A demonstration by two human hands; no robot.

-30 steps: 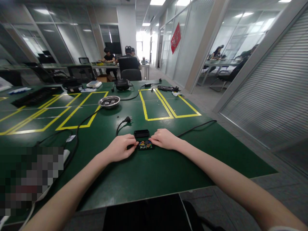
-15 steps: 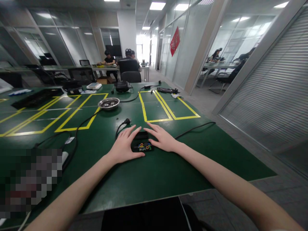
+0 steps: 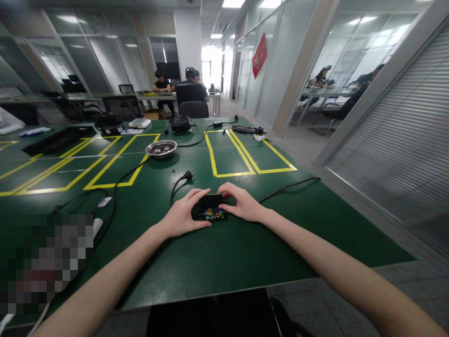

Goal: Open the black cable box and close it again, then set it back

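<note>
An opened black adapter case sits on the green table between my hands. Its circuit board, with copper-ringed coils and small blue and yellow parts, faces up. Behind the board a black cover is tilted up on edge. My left hand curves round the case's left side, fingertips at the cover's top edge and thumb along the front. My right hand pinches the cover's right end between bent fingers and thumb. A black cord with a plug lies behind my left hand. Another black cable runs off to the right.
A steel bowl holding small metal parts stands farther back. Yellow tape marks rectangles on the table. A black case, a long black tray and a black folded stand lie toward the far side. People sit at distant tables.
The black cover has come up from lying low behind the board to a tilted position. My right hand's fingers, stretched out before, have bent and closed on it. The left fingertips moved onto its edge.
</note>
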